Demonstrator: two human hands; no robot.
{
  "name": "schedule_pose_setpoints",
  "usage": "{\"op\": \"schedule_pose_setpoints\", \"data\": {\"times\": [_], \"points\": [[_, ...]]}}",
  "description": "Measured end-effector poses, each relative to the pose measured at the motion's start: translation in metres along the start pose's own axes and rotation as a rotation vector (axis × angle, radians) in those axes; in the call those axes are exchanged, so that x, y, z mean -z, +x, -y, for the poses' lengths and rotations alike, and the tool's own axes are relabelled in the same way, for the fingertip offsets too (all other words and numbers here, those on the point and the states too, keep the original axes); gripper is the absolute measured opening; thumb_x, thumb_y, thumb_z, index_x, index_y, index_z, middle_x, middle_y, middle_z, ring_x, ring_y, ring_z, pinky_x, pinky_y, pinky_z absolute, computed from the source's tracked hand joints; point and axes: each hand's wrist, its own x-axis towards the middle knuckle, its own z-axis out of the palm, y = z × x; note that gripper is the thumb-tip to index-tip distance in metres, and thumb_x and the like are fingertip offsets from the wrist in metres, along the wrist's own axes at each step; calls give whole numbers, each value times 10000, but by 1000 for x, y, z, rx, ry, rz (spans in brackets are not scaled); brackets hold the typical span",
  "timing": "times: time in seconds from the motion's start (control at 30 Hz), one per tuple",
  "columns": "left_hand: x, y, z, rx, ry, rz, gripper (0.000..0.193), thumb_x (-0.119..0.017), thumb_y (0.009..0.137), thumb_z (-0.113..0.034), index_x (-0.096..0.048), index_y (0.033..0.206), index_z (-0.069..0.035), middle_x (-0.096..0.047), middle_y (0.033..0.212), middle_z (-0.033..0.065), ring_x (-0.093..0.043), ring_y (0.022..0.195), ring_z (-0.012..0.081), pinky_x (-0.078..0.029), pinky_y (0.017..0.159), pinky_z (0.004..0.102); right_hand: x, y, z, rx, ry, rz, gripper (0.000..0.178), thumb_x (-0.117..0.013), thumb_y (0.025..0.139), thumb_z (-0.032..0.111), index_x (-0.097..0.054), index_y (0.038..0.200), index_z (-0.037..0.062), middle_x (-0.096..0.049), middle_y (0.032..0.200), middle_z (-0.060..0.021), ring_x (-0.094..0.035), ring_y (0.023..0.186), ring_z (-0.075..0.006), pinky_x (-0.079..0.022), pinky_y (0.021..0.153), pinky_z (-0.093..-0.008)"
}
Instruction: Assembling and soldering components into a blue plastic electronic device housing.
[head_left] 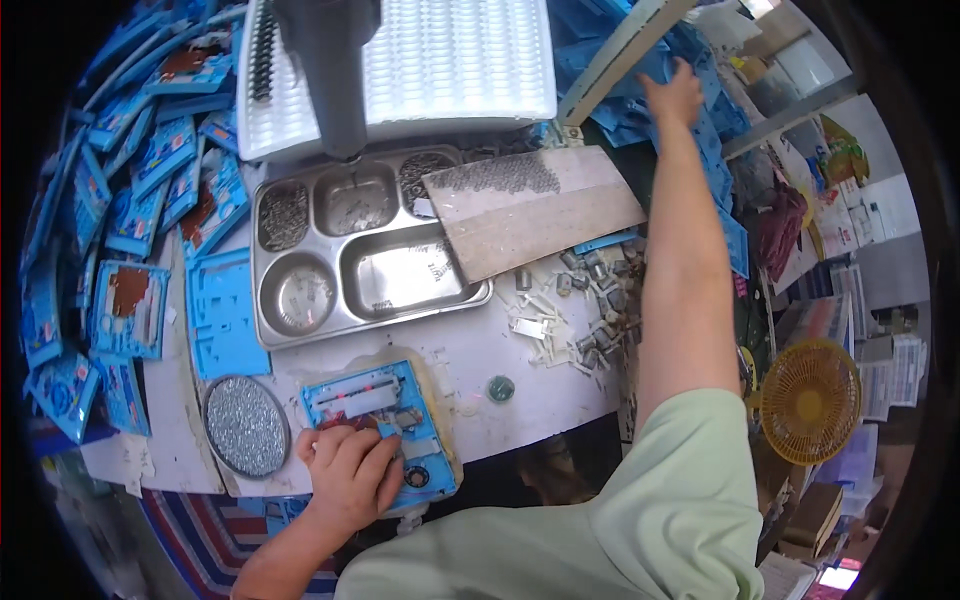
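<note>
Nearby, the left hand [348,475] curls over a blue casing [428,446], grip unclear. Fingers spread, the right hand [674,100] reaches over blue panels [714,140].

White tabletop [545,405], striped fabric [215,535] below, pale post [625,55], cardboard box [812,518] at right

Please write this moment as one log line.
left hand: on blue casing | right hand: at blue parts | metal tray: nearby
</note>
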Motion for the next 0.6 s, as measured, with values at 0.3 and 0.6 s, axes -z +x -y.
{"op": "schedule_pose_setpoints", "data": {"times": [0.3,0.6], "points": [[-4,2,-11,102,163,11,525,-785,766,-305,-665,1218,-67,-641,1274,62,-575,1096,245,-336,1011,471,-13,51,-128,-301,380,512,793,-891,762,420,-615,1376,2,-713,1047,-115,-669,898,-216,-527,770,-350],[4,13,4,-86,101,124,487,-784,766,-300,-654,1176,-73,-630,1162,42,-558,1055,225,-387,972,429,174,39,-121,-65,246,733,440,-768,909,340,-685,1236,57,-695,1054,-31,-627,804,-99,-469,650,-260]]}}
